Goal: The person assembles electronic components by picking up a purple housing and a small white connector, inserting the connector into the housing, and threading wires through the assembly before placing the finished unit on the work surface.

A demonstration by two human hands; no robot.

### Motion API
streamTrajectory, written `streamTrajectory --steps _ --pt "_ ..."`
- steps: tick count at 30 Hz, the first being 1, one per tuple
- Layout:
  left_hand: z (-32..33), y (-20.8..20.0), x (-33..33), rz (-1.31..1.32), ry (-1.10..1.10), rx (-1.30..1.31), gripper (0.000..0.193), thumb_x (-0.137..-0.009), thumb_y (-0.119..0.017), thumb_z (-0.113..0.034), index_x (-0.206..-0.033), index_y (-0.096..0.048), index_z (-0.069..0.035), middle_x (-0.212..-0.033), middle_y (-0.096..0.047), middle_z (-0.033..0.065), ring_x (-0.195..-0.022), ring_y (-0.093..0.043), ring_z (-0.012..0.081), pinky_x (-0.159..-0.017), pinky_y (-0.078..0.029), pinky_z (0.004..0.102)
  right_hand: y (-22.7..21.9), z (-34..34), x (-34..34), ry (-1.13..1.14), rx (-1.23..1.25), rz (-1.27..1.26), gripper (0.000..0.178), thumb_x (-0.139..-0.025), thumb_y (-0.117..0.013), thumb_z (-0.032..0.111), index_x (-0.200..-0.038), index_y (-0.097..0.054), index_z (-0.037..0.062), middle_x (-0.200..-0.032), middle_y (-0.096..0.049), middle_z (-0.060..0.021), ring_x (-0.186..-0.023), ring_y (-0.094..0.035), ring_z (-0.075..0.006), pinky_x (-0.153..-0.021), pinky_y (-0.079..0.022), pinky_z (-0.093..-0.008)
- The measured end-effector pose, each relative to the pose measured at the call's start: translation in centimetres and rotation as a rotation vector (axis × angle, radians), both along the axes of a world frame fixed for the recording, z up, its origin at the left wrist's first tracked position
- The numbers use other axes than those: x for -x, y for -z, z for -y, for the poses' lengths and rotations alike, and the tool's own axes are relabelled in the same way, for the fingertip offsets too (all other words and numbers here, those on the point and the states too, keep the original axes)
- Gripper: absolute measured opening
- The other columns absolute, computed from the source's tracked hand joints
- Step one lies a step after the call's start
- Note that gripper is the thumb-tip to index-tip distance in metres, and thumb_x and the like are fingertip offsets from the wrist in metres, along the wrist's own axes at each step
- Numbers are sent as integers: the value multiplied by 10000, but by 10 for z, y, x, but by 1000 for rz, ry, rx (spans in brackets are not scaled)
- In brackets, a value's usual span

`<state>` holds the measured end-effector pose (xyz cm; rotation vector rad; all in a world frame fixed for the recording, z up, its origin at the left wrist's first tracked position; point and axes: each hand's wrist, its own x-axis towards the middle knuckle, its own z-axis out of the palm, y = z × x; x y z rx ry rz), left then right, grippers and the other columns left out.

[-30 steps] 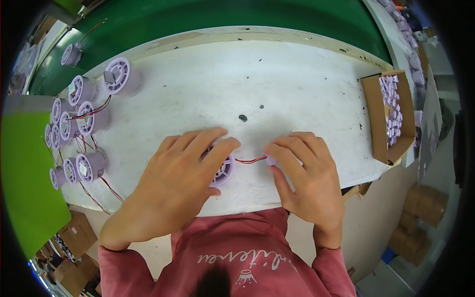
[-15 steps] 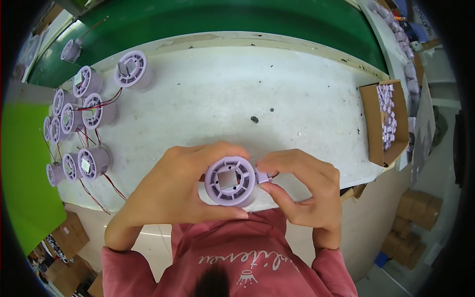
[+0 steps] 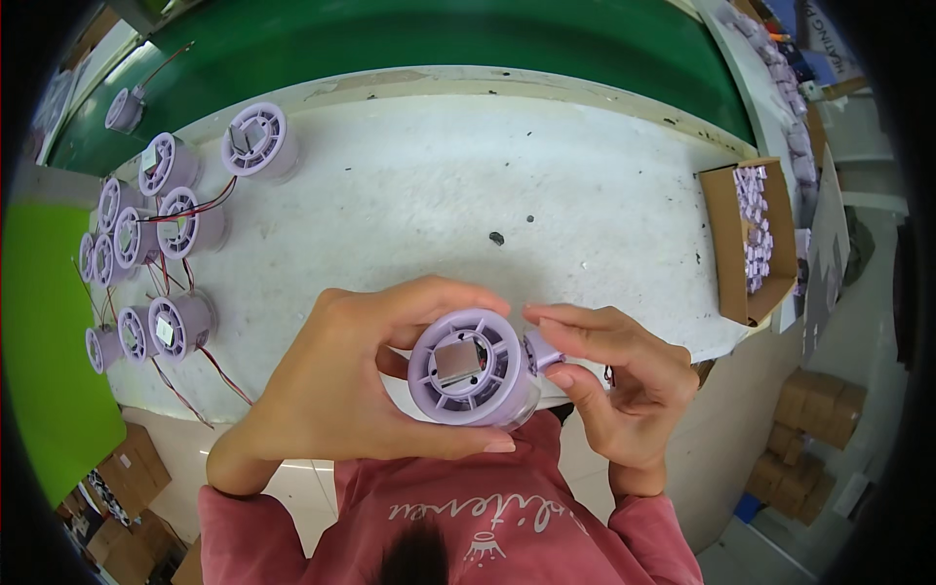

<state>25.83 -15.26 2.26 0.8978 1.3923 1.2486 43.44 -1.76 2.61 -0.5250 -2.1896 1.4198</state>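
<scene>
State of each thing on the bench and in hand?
Purple housing: held, spoked face toward the viewer
Left hand: wrapped around the housing
Small purple part: at the housing's right side
Right hand: thumb at that part; pinch unclear
Cardboard box: open, purple pieces inside
Housings at left: clustered, untouched

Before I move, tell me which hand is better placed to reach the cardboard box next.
The right hand, probably: it is nearer the box and pinches just a small purple piece; the left hand grips the round purple part.

Round lilac plastic housing (image 3: 471, 375) at front edge of white worktable (image 3: 409, 195), further housings (image 3: 192, 222) left, rectangular brown cardboard box (image 3: 723, 244) right
</scene>
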Motion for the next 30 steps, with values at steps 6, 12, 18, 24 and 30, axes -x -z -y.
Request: streamTrajectory --steps 6,12,18,24,30 --pt "-1 0 -6 -47 -46 -61 647 -621 -915 -175 -1187 -624 -60 -993 -708 69 -908 -703 157 -776 -585 298 -4 2 0 22 -239 -16 195 -740 -723 -48 -934 -720 -33 -965 -712 -237 -784 -684 -226 -664 -560 -293" --pt "-9 -5 -6 -261 -53 -163 620 -545 -942 -86 -1091 -664 11 -1046 -712 123 -924 -705 170 -765 -588 270 -3 1 -1 50 -317 -62 257 -688 -764 -105 -923 -737 -4 -959 -731 -149 -839 -672 -211 -626 -591 -273" --pt "-16 -7 -8 -341 -47 -384 626 -540 -943 -101 -1096 -674 0 -1038 -712 163 -914 -716 215 -740 -597 290 -19 0 -6 24 -393 -101 238 -713 -777 -67 -922 -710 26 -993 -734 -107 -864 -665 -218 -650 -589 -272" --pt "-20 -18 -15 -304 -64 -418 639 -552 -925 -47 -1119 -647 50 -1084 -691 206 -949 -707 235 -763 -596 304 -24 3 -2 110 -367 -220 208 -725 -778 -62 -900 -717 30 -961 -735 -114 -850 -671 -227 -648 -590 -282" --pt "-18 -12 -15 -316 -59 -431 639 -552 -915 -53 -1125 -653 54 -1075 -691 216 -954 -708 255 -792 -592 332 -26 6 -5 154 -437 -199 151 -702 -785 -65 -818 -731 16 -915 -735 -124 -804 -672 -216 -612 -583 -271"
